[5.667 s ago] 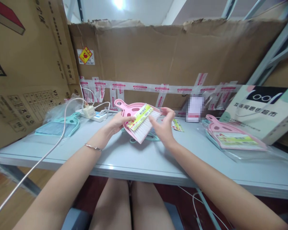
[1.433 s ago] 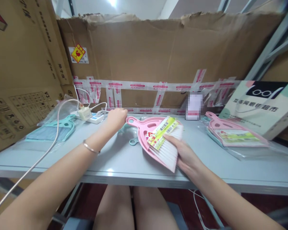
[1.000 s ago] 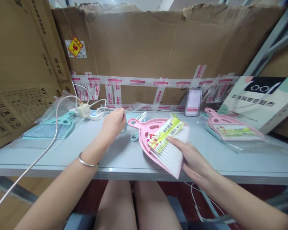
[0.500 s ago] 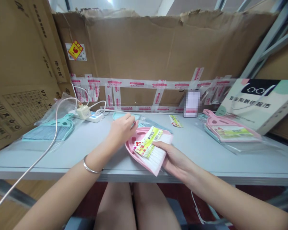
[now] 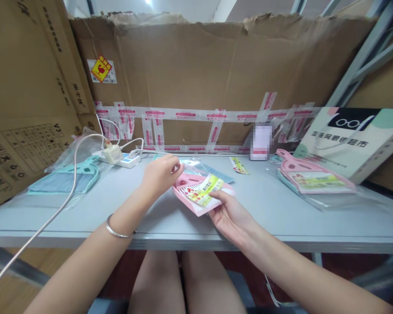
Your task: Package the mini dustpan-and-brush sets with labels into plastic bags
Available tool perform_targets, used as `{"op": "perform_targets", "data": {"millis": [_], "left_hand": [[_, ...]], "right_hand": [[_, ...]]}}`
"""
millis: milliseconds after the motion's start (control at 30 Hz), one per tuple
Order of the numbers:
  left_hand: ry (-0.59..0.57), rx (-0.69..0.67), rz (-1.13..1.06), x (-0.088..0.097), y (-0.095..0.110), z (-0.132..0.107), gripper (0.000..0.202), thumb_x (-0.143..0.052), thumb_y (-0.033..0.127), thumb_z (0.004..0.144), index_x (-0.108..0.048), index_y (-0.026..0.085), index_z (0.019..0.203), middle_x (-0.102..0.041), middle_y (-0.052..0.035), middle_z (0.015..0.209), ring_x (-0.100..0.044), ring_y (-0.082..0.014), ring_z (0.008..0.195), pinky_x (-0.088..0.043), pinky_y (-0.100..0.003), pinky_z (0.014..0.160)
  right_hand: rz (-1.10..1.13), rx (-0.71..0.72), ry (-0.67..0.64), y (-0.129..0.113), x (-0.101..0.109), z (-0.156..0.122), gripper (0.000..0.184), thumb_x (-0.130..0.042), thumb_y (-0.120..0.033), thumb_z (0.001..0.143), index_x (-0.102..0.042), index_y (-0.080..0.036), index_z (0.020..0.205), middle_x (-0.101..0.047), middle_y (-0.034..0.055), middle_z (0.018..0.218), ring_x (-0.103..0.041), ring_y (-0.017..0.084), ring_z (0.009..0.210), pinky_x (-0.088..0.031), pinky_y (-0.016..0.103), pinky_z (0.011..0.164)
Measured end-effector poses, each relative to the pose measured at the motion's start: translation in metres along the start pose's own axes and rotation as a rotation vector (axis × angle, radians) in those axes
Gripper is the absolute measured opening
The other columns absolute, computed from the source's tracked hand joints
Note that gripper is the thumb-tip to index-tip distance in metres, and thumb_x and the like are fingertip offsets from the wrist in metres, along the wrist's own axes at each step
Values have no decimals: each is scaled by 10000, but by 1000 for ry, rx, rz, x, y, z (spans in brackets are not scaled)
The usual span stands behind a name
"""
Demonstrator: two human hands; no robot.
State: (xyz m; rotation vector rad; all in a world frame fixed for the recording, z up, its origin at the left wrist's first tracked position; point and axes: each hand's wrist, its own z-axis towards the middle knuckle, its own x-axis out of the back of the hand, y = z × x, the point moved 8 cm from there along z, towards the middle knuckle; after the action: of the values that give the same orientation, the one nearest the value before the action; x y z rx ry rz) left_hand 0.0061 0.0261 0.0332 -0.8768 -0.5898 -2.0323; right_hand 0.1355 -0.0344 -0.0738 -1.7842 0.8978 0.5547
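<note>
A pink dustpan (image 5: 195, 206) with a white-bristled brush (image 5: 228, 189) nested in it is held tilted above the table's front half. On top of it lies a yellow-green label card (image 5: 201, 192). My right hand (image 5: 231, 214) grips the wide end, thumb on the card and fingers underneath. At the handle end, my left hand (image 5: 160, 174) is closed with curled fingers; the handle itself is hidden behind it. Just beyond, a blue dustpan set in clear plastic (image 5: 218, 172) lies partly covered. Another label card (image 5: 239, 165) lies flat behind it.
Bagged blue dustpan (image 5: 65, 179) at left, crossed by a white cable (image 5: 72, 192). A power strip (image 5: 127, 160) sits at the back. On the right are a pink dustpan set (image 5: 317, 174) and a printed box (image 5: 343, 139). A phone-like object (image 5: 261, 141) leans against cardboard (image 5: 190, 65).
The pink dustpan's wide end has tipped up and away from the table's front edge. My right hand has shifted slightly left with it; my left hand stays near the handle end.
</note>
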Motion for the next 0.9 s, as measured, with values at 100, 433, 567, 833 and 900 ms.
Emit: {"op": "perform_targets", "data": {"millis": [100,433,567,833,900], "left_hand": [[-60,29,-44,-5,-7,2,256,-518,296,818,-548,170,598,-573,-14,625,-477,-122,585,-299,-245,526],[-215,-203,-300,-4,8,-3,167,-524,247,833,-662,181,766,-593,-13,722,-508,-111,644,-361,-229,584],[-249,-278,-359,-3,14,-8,198,-509,271,862,-685,196,808,-600,-21,785,-534,-117,691,-392,-240,624],[13,-48,-486,18,-5,1,310,-492,417,857,-692,181,864,-638,-60,876,-568,-156,815,-428,-256,690],[79,214,-446,17,-35,3,455,-424,495,865,-666,147,699,-630,-56,697,-562,-151,666,-408,-256,616]], "right_hand": [[34,-29,-61,7,-8,-7,485,-431,32,753,-509,-146,1198,-712,70,992,-691,149,877,-585,191,715],[104,55,35,9,-6,3,378,-442,8,786,-557,-189,1087,-722,17,929,-692,123,864,-586,189,734],[108,73,45,6,-7,7,343,-453,-4,799,-562,-193,1064,-724,16,894,-694,119,847,-584,184,731],[129,134,94,-5,-5,18,356,-432,5,813,-546,-185,1091,-718,13,880,-693,109,777,-586,186,689],[162,135,105,-5,-3,22,353,-436,10,814,-543,-170,1099,-715,15,859,-687,101,722,-581,167,636]]}}
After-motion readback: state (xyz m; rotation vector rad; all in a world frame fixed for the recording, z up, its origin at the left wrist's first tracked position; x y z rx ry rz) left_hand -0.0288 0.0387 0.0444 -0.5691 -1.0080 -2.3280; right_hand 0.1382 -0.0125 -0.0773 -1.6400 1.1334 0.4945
